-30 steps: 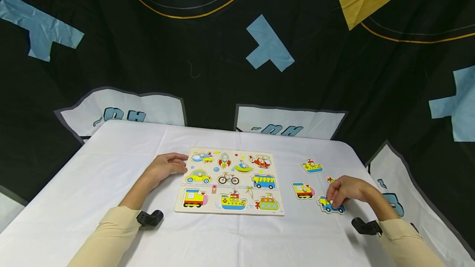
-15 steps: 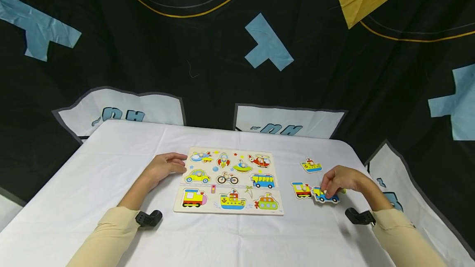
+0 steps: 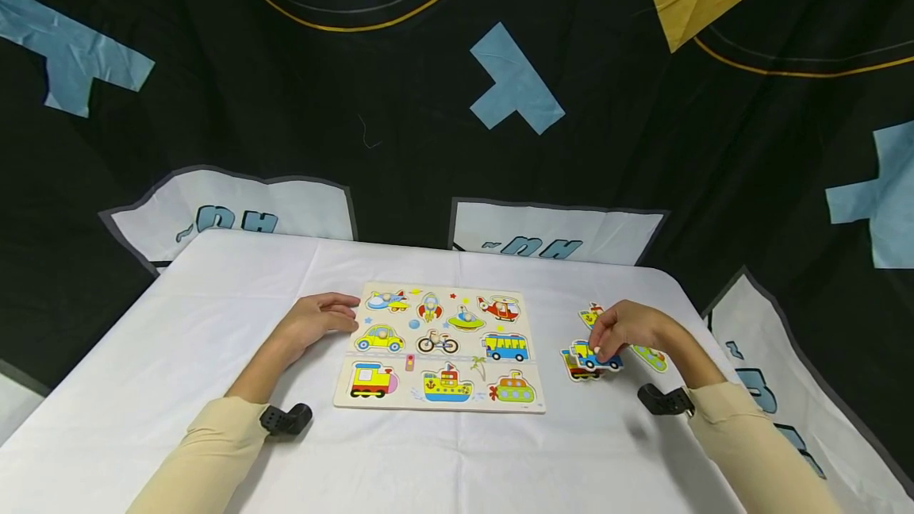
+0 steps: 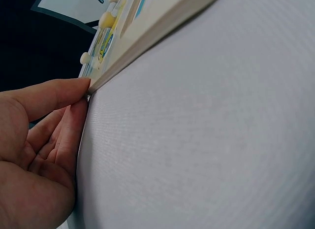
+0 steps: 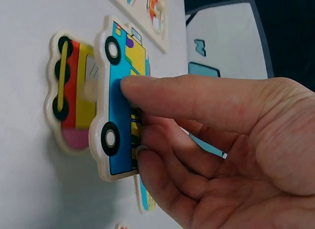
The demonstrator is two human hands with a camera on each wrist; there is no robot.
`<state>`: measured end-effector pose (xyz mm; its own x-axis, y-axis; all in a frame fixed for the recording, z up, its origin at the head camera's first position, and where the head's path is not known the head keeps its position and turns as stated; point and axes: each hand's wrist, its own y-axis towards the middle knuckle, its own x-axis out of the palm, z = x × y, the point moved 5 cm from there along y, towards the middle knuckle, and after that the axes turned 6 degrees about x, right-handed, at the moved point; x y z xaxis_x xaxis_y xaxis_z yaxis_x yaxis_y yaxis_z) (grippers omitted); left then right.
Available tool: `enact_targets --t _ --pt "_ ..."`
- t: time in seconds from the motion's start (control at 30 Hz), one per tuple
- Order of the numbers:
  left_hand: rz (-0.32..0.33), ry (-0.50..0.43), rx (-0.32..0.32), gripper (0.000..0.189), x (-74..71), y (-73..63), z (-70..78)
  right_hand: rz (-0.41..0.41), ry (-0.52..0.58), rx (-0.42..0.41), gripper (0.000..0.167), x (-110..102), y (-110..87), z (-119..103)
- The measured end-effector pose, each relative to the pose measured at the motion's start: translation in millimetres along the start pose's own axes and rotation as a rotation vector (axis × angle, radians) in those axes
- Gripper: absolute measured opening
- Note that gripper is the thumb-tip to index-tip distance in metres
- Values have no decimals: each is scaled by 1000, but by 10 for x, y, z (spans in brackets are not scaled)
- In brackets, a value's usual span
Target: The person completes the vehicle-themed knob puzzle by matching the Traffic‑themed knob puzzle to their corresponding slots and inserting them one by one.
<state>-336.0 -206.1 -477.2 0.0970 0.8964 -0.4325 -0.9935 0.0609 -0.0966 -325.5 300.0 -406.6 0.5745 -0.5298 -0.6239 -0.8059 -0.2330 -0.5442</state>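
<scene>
My right hand (image 3: pixel 631 327) pinches a blue and yellow truck puzzle piece (image 5: pixel 118 108) between thumb and fingers. It is held above a red and yellow train puzzle piece (image 5: pixel 71 86) and partly covers it. Behind the fingers is a boat puzzle piece (image 3: pixel 589 315), partly hidden by them; a green submarine puzzle piece (image 3: pixel 652 358) lies to the right, under the wrist. On the other side, my left hand (image 3: pixel 314 324) touches the left edge of the wooden puzzle board (image 3: pixel 341 398), thumb and fingertips against its side. The board bears pictures of vehicles, some with small knobs.
A white cloth covers the table (image 3: pixel 400 466). Behind it hangs a black curtain (image 3: pixel 314 109) with blue and yellow shapes and white panels. A black wrist camera (image 3: pixel 287 420) sits at the left sleeve and another camera (image 3: pixel 664 400) at the right.
My right hand has lifted the truck puzzle piece and carried it left, over the train piece. The submarine piece has come into view. My left hand stays at the board's edge.
</scene>
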Motion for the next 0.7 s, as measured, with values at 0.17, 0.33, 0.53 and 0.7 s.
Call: enact_targets --t 0.17,0.33,0.53,0.7 --pt "-1 0 -1 51 0 2 5 23 -27 12 23 46 96 -136" --pt "-2 -8 -9 52 0 -8 17 32 -45 14 22 120 176 -277" --pt "1 -9 -13 52 -1 -16 26 39 -41 16 20 209 267 -417" --pt "2 -9 -13 52 4 -12 23 44 -46 16 18 285 350 -511"
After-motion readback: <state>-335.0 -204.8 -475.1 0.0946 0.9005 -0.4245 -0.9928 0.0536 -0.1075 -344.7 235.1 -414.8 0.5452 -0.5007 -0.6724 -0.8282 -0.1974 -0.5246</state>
